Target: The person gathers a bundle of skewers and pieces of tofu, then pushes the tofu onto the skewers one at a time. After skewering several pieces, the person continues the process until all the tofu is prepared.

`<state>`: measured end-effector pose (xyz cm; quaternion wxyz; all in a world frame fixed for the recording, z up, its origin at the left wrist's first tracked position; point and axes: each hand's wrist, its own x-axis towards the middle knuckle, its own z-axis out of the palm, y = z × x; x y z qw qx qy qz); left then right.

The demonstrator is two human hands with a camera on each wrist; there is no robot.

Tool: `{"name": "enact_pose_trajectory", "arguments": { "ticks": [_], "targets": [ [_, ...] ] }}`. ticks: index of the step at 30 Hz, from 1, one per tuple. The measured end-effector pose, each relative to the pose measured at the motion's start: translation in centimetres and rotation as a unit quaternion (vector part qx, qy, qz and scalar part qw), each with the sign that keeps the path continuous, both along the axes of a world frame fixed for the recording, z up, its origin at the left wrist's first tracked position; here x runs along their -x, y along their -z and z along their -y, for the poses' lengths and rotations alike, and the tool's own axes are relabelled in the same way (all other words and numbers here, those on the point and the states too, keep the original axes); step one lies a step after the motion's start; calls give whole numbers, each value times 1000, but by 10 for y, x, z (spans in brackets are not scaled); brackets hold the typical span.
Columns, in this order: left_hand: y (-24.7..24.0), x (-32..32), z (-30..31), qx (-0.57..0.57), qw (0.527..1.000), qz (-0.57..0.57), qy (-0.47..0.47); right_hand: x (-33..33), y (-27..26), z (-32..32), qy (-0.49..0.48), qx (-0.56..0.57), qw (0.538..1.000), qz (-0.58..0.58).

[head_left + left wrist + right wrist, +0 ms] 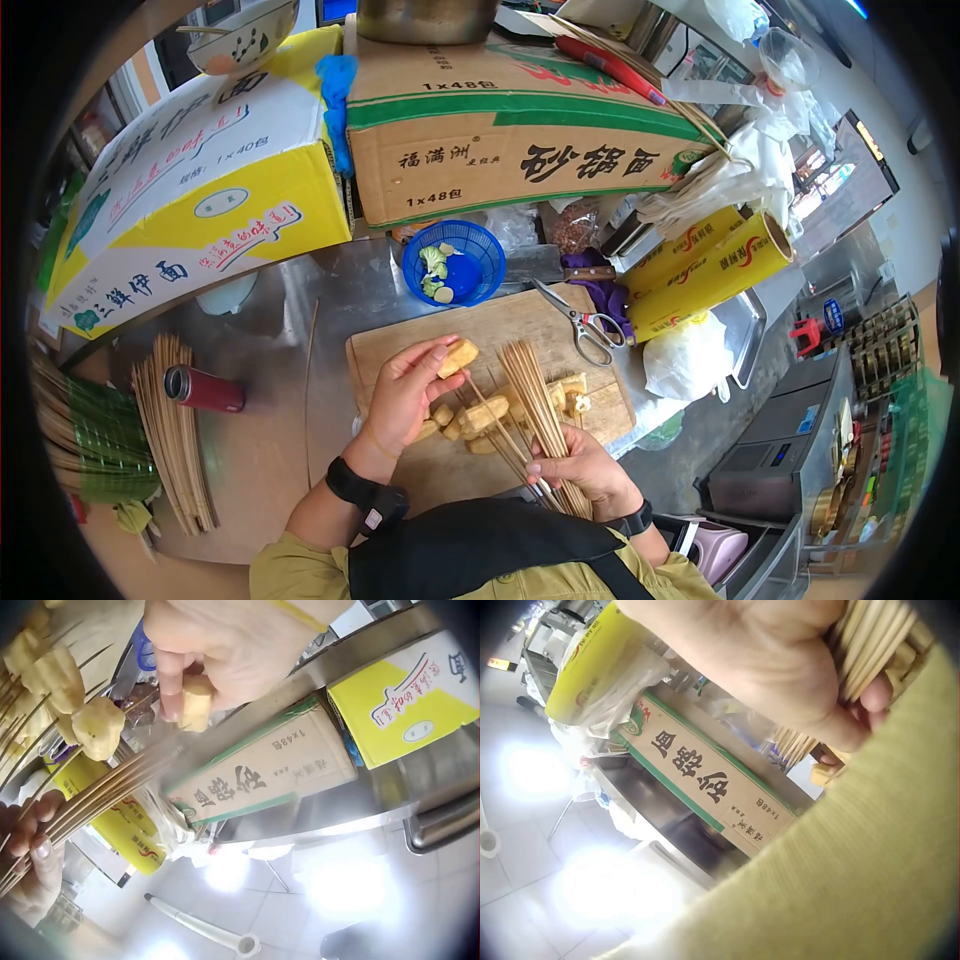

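My left hand (pixel 402 388) pinches a golden-yellow food piece (pixel 458 357) between thumb and fingers, above the wooden cutting board (pixel 430 328). In my right hand (pixel 592 468) I grip a thick bundle of thin bamboo skewers (pixel 535 390). A few skewers (pixel 112 787) slant away from the bundle, their far ends close to the held piece. Several more yellow pieces (pixel 483 413) lie on the board beneath the hands. The left wrist view shows thin skewers passing by or through these pieces (pixel 97 727). My palm hides part of the bundle in the right wrist view.
Scissors (pixel 580 322) lie at the board's right edge. Behind it sits a blue basket (pixel 487 250) with cut vegetables. Cartons (pixel 400 170) line the back, yellow film rolls (pixel 705 280) the right. A dark red tumbler (pixel 205 388) and more skewers (pixel 172 430) lie left.
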<state>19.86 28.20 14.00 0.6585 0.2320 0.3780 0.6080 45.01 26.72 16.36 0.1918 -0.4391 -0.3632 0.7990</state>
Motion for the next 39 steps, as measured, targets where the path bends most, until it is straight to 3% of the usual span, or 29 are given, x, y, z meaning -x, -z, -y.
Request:
{"name": "enact_pose_trajectory", "arguments": {
  "ticks": [11, 23, 26, 27, 30, 33, 36, 39],
  "targets": [
    [0, -19, 6, -120, 958, -254, -66, 1, -8, 1, 33, -11, 999, 19],
    [16, -41, 8, -106, 946, -303, 43, -7, -1, -1, 54, -30, 998, 31],
    [15, -24, 3, -223, 848, -480, -40, -8, -2, -2, 80, -40, 995, 32],
    [13, -17, 2, -141, 911, -386, -25, -9, -3, -2, 91, -44, 994, 30],
    [70, 31, -4, -102, 823, -559, 12, -15, 0, -2, 114, -41, 993, -14],
    [84, 46, 14, -177, 712, -654, 184, -19, -4, 1, 126, -20, 989, -76],
    [105, 51, 18, -225, 651, -689, 227, -23, -1, -1, 105, -19, 991, -80],
    [99, 53, 19, -211, 657, -694, 205, -25, 3, -2, 101, -19, 993, -57]
  ]
}}
